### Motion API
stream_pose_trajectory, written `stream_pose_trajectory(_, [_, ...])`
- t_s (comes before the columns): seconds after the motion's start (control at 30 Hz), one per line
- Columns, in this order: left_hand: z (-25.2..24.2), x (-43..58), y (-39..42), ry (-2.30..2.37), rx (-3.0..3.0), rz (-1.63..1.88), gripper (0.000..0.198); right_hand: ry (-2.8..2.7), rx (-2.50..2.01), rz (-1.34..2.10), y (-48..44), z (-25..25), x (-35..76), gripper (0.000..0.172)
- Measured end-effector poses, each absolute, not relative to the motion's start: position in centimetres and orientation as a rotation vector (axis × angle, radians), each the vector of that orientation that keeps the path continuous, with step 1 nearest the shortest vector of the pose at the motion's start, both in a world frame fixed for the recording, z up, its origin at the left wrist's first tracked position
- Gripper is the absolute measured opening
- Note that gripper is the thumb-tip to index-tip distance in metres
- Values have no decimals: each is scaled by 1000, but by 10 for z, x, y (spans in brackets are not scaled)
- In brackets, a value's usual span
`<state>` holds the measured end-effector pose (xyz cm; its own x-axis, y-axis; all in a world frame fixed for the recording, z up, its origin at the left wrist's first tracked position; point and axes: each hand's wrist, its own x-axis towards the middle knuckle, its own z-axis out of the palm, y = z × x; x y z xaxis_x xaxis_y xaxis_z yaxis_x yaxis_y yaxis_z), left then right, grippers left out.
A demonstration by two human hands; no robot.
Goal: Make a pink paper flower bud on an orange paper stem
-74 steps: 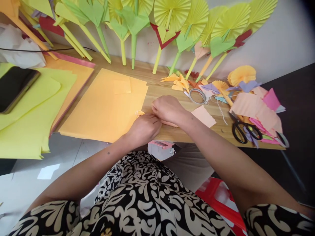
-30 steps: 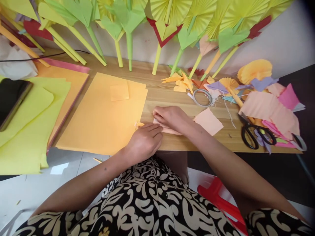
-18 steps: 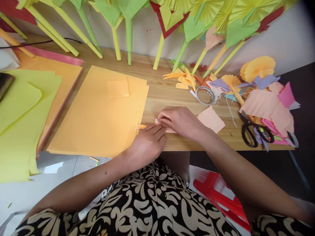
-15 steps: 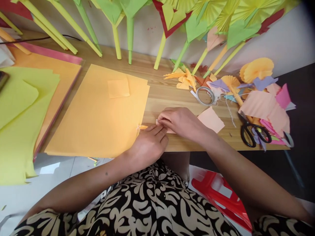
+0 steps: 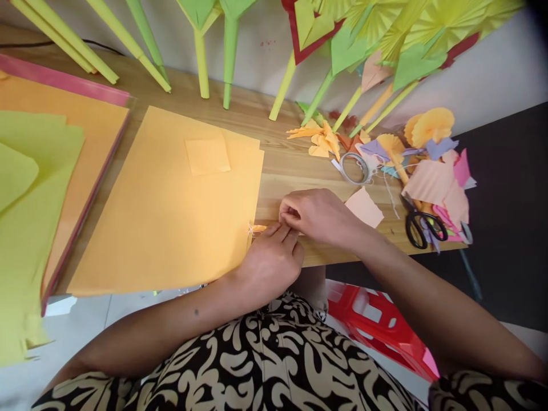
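My left hand (image 5: 272, 260) and my right hand (image 5: 319, 214) meet at the near edge of the wooden table (image 5: 282, 165). Both pinch a small folded peach paper that is almost fully hidden under the fingers. A tiny orange scrap tied with white thread (image 5: 256, 229) lies just left of my left fingertips, at the edge of a large orange sheet (image 5: 166, 205). A loose peach paper square (image 5: 365, 206) lies right of my right hand.
Black scissors (image 5: 422, 227) and a tape roll (image 5: 355, 167) lie right among several paper scraps and fans (image 5: 432, 165). Green and yellow paper flowers (image 5: 342, 45) lean on the wall. Yellow sheets (image 5: 29, 188) lie left. A red stool (image 5: 377, 328) stands under the table.
The view has tilted down and shifted right, so the phone at left has left the frame. My hands stay together at the table edge, fingers working the folded peach paper.
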<state>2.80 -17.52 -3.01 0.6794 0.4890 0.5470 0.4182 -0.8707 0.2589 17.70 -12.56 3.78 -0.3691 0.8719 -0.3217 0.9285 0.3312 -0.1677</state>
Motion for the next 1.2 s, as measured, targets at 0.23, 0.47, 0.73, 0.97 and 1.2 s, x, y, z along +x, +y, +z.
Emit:
stream_pose_trajectory(0.23, [-29, 26, -174, 734, 2721, 953, 17, 2355, 1868, -716, -126, 35, 181, 11])
stream_pose_trajectory(0.47, [-30, 26, -173, 743, 2757, 933, 20, 2420, 1963, -811, -130, 36, 186, 14])
stream_pose_trajectory(0.73, [-28, 26, -175, 754, 2802, 934, 20, 2498, 1695, -729, -125, 34, 188, 20])
stream_pose_trajectory(0.97, [-28, 26, -176, 777, 2766, 965, 23, 2393, 1549, -479, -118, 40, 176, 18])
stream_pose_trajectory(1.2, [-24, 26, -175, 796, 2735, 968, 22, 2516, 1637, -672, -124, 28, 187, 16])
